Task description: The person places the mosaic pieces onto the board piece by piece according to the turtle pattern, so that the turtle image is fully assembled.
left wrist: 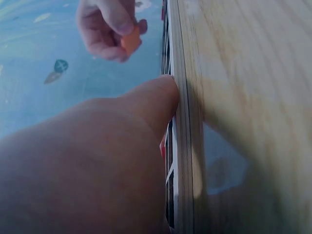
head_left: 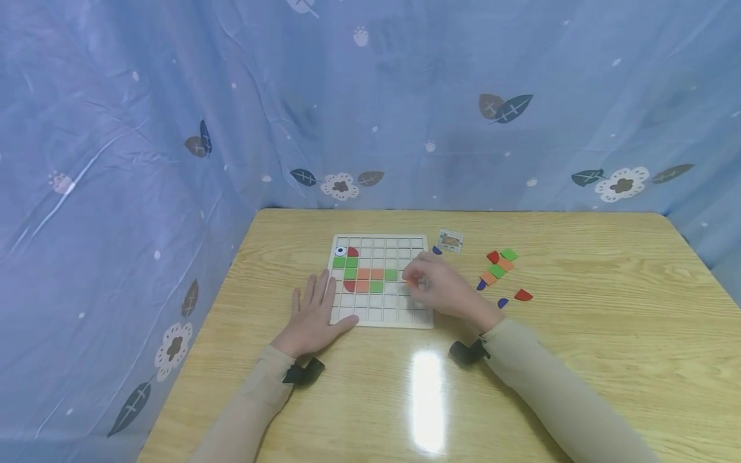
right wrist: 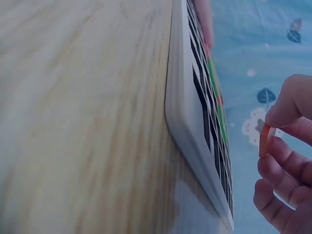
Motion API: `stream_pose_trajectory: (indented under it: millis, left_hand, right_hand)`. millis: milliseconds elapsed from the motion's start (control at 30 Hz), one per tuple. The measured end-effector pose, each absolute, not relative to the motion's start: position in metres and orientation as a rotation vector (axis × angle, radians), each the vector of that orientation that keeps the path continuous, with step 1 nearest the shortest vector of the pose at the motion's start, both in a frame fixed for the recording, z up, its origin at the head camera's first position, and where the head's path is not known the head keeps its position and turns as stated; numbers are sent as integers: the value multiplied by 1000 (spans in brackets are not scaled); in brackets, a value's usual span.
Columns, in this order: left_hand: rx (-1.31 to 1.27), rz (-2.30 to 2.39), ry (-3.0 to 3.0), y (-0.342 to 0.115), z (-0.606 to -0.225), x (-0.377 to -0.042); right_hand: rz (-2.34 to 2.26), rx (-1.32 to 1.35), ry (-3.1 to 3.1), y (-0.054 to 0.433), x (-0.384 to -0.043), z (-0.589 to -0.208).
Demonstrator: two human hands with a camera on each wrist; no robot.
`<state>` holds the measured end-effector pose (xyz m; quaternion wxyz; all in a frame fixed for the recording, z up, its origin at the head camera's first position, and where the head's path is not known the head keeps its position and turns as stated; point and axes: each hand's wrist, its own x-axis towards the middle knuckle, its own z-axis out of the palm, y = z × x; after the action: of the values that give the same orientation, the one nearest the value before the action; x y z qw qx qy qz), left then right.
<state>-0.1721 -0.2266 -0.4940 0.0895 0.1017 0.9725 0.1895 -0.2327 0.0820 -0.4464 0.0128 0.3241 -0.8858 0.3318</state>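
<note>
A white grid board (head_left: 382,316) lies on the table, bearing a round eye piece (head_left: 340,251), two red rounded pieces and several green and orange square tiles. My left hand (head_left: 312,318) rests on the board's left edge with fingers straight; in the left wrist view its thumb (left wrist: 163,92) touches the rim. Over the right part of the grid, my right hand (head_left: 442,286) pinches an orange tile (right wrist: 264,140) between thumb and fingers. The right wrist view shows this tile edge-on, held above the board. A green tile (head_left: 391,274) lies just left of those fingers.
Right of the board lie loose pieces: a green tile (head_left: 509,254), orange tiles (head_left: 488,278), a red quarter piece (head_left: 523,295) and blue pieces (head_left: 503,302). A small picture card (head_left: 450,240) sits by the board's upper right corner. A blue patterned curtain (head_left: 405,116) hangs behind the table.
</note>
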Motion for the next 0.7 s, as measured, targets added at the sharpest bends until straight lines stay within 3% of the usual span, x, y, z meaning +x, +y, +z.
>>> stream_pose_trajectory:
  millis: [300,700]
  left_hand:
    - [310,579,2886,-224,-486,-170]
    - [309,547,2882,-224,-485,-170]
  right_hand:
    - [907,1169,-2787,53,-241,-452]
    - [796,1173,-2815,37,-247,-455]
